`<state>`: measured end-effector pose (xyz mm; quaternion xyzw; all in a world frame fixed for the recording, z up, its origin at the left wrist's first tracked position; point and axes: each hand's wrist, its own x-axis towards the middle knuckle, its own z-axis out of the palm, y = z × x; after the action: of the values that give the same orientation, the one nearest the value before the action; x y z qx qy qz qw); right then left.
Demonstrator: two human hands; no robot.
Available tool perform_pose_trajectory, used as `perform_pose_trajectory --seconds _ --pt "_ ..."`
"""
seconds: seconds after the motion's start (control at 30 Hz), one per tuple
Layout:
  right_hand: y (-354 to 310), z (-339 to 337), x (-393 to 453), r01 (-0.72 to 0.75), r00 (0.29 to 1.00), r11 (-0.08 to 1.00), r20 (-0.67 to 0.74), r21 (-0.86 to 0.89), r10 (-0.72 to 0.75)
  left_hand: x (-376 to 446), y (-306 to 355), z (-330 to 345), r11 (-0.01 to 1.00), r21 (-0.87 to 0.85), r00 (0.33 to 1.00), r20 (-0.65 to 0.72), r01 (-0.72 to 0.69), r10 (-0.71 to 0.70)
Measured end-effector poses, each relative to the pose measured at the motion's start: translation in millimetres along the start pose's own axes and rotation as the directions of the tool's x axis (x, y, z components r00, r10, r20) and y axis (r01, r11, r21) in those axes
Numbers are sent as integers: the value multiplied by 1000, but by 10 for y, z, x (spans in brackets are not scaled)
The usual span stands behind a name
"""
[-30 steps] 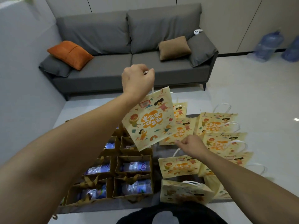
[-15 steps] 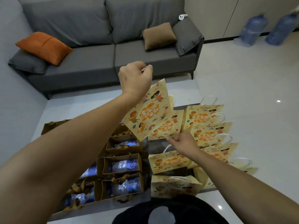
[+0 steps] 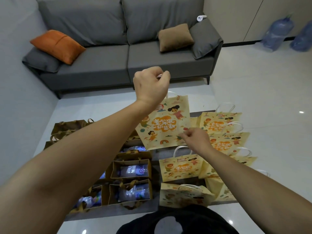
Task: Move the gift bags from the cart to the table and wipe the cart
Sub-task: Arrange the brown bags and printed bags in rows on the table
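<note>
A yellow gift bag [image 3: 164,125] is hung by its handle from the clenched left hand [image 3: 151,85]; its lower corner is pinched by the right hand [image 3: 195,138]. Setting-down on the worktop [image 3: 194,114] below seems next.

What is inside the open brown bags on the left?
The nearest brown bags hold clear plastic-wrapped items with bluish-purple print, one per bag as far as can be seen. The left forearm covers the bags farther back, so their contents cannot be seen.
</note>
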<state>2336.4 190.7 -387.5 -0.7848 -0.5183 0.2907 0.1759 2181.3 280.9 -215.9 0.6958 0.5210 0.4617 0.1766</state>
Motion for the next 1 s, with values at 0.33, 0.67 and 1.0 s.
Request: perform_pose_trajectory --seconds 0.33,0.67,1.0 --pt "112 -192 8 -19 939 991 -338 135 64 -97 44 296 999 -40 994 108 13 -9" --pt "392 -93 257 -54 986 995 -151 85 66 -309 -223 795 996 16 953 292 83 -84" --pt "748 100 300 -171 978 979 -97 113 182 -768 -683 1301 956 208 817 501 206 -285"
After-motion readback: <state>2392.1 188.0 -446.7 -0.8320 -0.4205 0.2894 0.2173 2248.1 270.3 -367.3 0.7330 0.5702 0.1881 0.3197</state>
